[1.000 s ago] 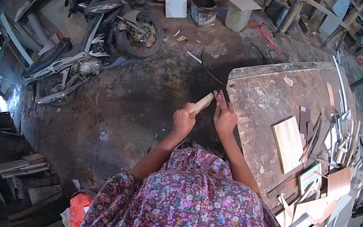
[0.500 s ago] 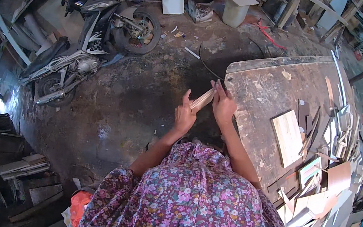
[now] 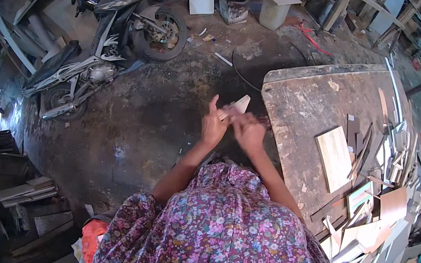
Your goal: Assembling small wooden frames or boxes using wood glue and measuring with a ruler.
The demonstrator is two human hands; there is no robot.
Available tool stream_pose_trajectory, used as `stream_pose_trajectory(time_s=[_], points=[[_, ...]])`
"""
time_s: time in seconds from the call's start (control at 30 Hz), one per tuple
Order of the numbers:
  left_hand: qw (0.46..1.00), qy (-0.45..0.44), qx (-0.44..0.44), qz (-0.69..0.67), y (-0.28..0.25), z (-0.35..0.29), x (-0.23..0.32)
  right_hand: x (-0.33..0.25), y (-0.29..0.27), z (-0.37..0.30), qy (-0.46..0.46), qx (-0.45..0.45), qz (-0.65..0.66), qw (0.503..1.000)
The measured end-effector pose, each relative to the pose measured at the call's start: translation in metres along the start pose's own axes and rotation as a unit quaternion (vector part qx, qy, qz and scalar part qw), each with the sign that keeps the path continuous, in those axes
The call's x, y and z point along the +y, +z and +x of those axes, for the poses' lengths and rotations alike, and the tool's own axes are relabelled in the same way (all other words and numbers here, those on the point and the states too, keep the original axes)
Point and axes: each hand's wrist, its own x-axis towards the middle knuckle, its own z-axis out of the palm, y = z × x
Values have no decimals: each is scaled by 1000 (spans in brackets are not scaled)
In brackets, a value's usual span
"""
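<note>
Wood piece is poking past the left hand's fingers clamping it, near the table's left edge. Right hand is blurring over it, can't tell its grip.

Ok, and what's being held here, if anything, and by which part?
A small pale piece of wood, held at its near end by the left hand. The right hand is blurred against it; whether it grips cannot be told.
</note>
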Motion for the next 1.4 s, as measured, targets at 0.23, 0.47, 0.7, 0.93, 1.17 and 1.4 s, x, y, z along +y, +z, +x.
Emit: stream_pose_trajectory(time_s=[0.23,0.47,0.7,0.93,1.17,1.4], points=[[997,35,-5,-74,0,-5,9,16,-11,22,19,96,-24,995],[997,-7,-6,-75,0,2,16,3,-8,3,3,-4,-83,997],[989,14,11,-144,2,7,7,-11,-12,6,-42,-16,-11,999],[992,30,22,-121,-3,5,13,13,-6,12,-1,36,-22,999],[992,38,21,-115,-2,5,9,7,-7,15,23,24,-57,998],[991,37,30,-128,-2,12,4,-8,-6,8,-28,-5,-25,999]])
